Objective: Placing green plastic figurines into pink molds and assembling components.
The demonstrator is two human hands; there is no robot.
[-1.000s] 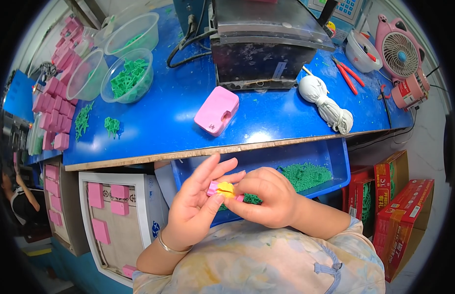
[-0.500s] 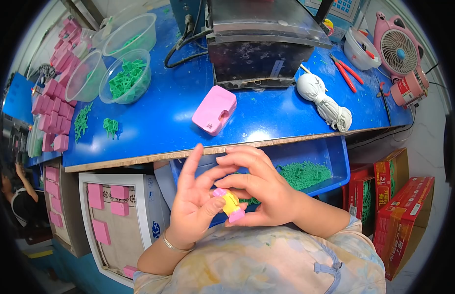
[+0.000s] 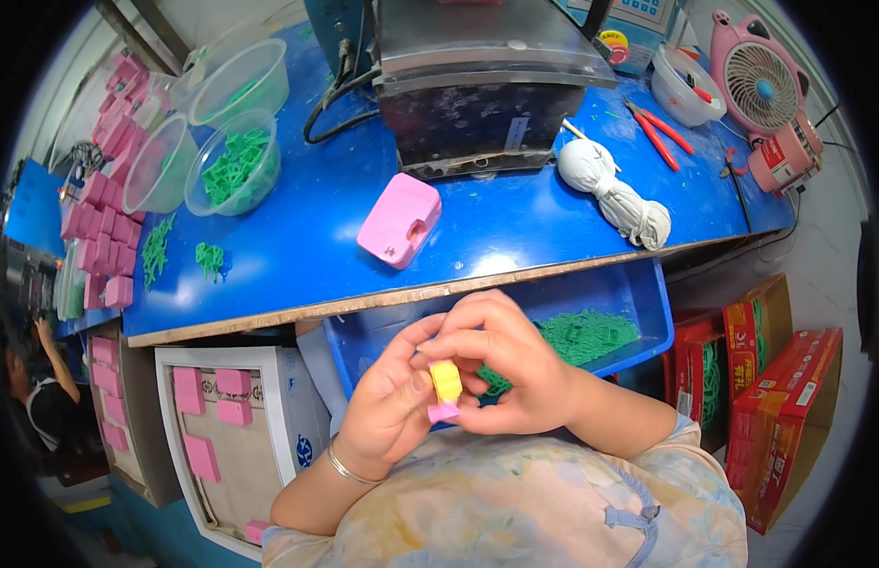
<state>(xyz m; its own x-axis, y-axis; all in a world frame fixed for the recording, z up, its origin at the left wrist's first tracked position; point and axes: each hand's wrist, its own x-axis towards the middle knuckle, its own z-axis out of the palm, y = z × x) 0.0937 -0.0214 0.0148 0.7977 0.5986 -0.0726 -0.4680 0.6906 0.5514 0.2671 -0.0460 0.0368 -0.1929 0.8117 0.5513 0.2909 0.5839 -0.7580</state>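
Between both hands, in front of my chest, is a small yellow piece with pink ends (image 3: 446,381); its exact kind is unclear. My left hand (image 3: 392,402), with a bangle on its wrist, pinches it, the thumb lying along its left side. The fingers of my right hand (image 3: 520,369) curl over and around its right side, partly hiding it. Beyond the hands, a pink rounded block with a notch in one side (image 3: 399,218) lies on the blue table (image 3: 307,232).
Under the table's front edge sits a blue tray (image 3: 655,317) with green bits. Clear bowls (image 3: 233,166) and stacked pink blocks (image 3: 99,232) stand left. A dark machine (image 3: 487,123), white cloth bundle (image 3: 615,194), red pliers (image 3: 659,137) and pink fan (image 3: 761,85) are beyond. Another person sits far left.
My raised left fingers have folded in toward the right hand. The yellow-and-pink piece has turned more upright between my hands. The whole view has shifted slightly.
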